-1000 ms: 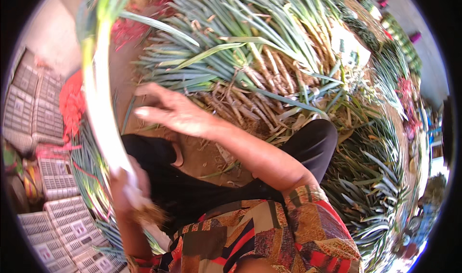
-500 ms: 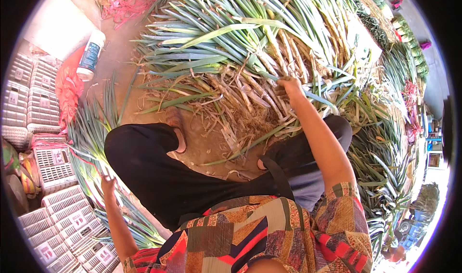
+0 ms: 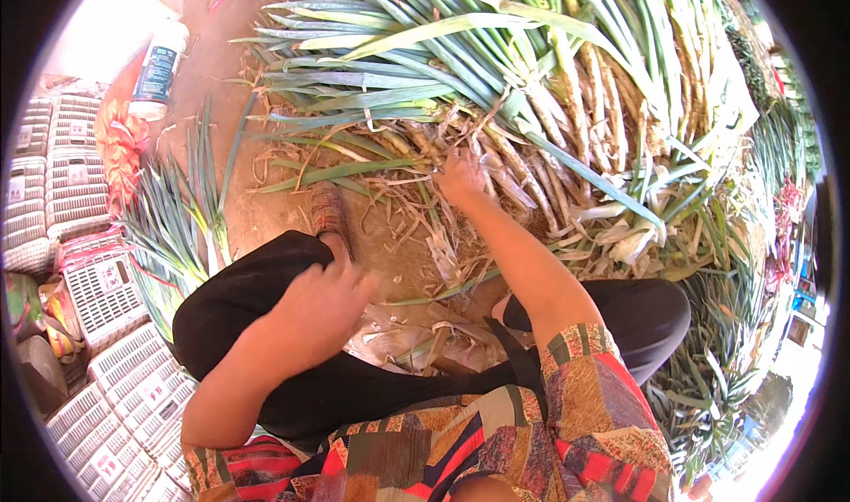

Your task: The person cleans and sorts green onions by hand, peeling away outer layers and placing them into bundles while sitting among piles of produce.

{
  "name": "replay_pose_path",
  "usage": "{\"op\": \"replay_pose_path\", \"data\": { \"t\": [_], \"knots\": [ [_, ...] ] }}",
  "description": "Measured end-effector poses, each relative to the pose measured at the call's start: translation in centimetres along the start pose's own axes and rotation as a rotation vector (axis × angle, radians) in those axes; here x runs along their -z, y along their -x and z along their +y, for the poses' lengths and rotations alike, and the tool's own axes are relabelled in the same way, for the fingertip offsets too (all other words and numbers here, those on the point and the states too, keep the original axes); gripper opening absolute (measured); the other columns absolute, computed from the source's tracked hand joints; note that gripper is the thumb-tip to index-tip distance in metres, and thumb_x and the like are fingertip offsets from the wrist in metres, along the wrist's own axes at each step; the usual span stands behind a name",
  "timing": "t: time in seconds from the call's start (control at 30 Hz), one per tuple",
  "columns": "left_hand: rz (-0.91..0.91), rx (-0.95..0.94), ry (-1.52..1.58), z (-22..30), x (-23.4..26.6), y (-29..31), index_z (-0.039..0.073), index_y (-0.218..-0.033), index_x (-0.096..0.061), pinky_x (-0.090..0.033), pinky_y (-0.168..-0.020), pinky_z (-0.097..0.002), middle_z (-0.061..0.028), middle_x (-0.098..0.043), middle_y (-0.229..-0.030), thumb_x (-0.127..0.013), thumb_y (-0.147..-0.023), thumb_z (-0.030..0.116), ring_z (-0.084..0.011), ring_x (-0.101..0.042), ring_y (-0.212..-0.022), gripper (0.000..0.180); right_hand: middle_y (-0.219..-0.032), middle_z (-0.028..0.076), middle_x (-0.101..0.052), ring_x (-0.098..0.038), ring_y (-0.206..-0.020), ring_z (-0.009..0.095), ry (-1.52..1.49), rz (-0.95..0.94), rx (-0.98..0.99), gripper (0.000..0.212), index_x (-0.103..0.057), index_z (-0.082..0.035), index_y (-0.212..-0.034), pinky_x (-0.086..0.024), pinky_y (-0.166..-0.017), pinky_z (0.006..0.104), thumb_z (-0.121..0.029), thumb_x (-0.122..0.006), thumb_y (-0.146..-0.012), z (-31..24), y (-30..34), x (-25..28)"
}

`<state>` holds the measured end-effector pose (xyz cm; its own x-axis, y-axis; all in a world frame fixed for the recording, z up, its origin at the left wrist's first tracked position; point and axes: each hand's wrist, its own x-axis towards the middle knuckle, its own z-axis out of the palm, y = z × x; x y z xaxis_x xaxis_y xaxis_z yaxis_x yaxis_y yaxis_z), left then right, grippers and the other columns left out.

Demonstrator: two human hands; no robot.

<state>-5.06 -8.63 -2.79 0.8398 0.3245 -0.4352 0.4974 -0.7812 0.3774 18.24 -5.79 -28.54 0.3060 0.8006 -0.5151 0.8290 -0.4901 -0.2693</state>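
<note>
Leek heap (image 3: pixel 425 68) covers part of the floor (image 3: pixel 266 214), its green leaves fanning toward its far and left sides, its soil-browned stalks (image 3: pixel 575 86) massed along its near and right sides. Right hand (image 3: pixel 462 179) is at the heap's near edge, back of the hand up, fingers bent and tucked in among the stalks; the tips are hidden, so I cannot tell whether they grip 1 stalk, several, or only touch them. Left hand (image 3: pixel 326 298) is raised on the near side of the heap, well apart from it, over black trousers (image 3: pixel 239 316). Its fingers look loosely bent and nothing shows in them, but blur keeps me from telling how far open they are.

Dry leaf scraps (image 3: pixel 443 245) litter the ground just on the near side of the heap. A patterned shoe (image 3: pixel 326 208) is near the heap's lower left corner. Left of the heap, apart from it, are a smaller bunch of leeks (image 3: pixel 168 201), a white bottle with a blue label (image 3: pixel 159 68) and crumpled red plastic (image 3: pixel 122 139); farther left of the heap stand stacked white slatted crates (image 3: pixel 80 188).
</note>
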Motion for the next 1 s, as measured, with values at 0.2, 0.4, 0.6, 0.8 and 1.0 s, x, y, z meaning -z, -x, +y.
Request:
{"op": "replay_pose_path", "data": {
  "t": [0.2, 0.4, 0.6, 0.8, 1.0],
  "knots": [
    [0.007, 0.203, 0.180, -1.6, 2.3, -1.5, 0.005, -0.110, -0.043, -0.042, -0.072, -0.0400, -0.0137, -0.052, -0.086, -0.062, -0.077, 0.020, -0.0324, -0.052, -0.084, 0.041, -0.124, 0.020, -0.041, -0.043, -0.112, 0.034, 0.097, 0.090, 0.032, 0.049, -0.041, 0.000, -0.122, -0.035, -0.096, 0.0432, -0.021, -0.057, -0.080, 1.2, -2.5, -2.7],
    [0.023, 0.173, 0.229, -2.1, 3.1, -2.2, 0.005, -0.108, -0.044, -0.042, -0.070, -0.0407, -0.0150, -0.052, -0.088, -0.060, -0.078, 0.021, -0.0335, -0.052, -0.084, 0.037, -0.097, 0.023, -0.055, -0.055, -0.087, 0.033, -0.087, 0.075, 0.106, 0.028, -0.048, 0.002, -0.104, -0.047, -0.072, 0.0429, -0.006, -0.049, -0.077, -3.7, 2.2, -7.2],
    [0.131, 0.113, 0.233, -2.5, 2.0, -1.6, 0.005, -0.107, -0.044, -0.043, -0.067, -0.0436, -0.0182, -0.055, -0.084, -0.057, -0.080, 0.024, -0.0365, -0.054, -0.078, 0.035, -0.094, 0.023, -0.057, -0.057, -0.088, 0.039, -0.709, -0.311, 0.317, 0.048, -0.046, -0.005, -0.116, -0.045, -0.072, 0.0467, -0.028, -0.058, -0.077, -10.2, 14.4, -15.9],
    [0.219, 0.215, 0.313, -3.1, 1.8, -0.2, 0.004, -0.102, -0.046, -0.044, -0.067, -0.0445, -0.0201, -0.059, -0.087, -0.055, -0.081, 0.028, -0.0393, -0.056, -0.079, 0.033, -0.102, 0.023, -0.057, -0.057, -0.088, 0.037, -0.511, -0.153, 0.222, 0.058, -0.047, 0.000, -0.115, -0.045, -0.077, 0.0403, -0.034, -0.065, -0.071, -4.9, 10.7, -2.5],
    [0.615, 0.421, 0.592, -5.4, 1.0, -1.0, -0.002, -0.072, -0.055, -0.045, -0.061, -0.0376, -0.0195, -0.058, -0.067, -0.059, -0.078, 0.046, -0.0306, -0.060, -0.070, 0.049, -0.096, 0.024, -0.059, -0.061, -0.078, 0.025, -0.368, -0.160, 0.383, 0.062, -0.040, 0.007, -0.123, -0.050, -0.064, 0.0357, -0.033, -0.061, -0.080, -6.4, 21.0, 15.2]
  ]
}}
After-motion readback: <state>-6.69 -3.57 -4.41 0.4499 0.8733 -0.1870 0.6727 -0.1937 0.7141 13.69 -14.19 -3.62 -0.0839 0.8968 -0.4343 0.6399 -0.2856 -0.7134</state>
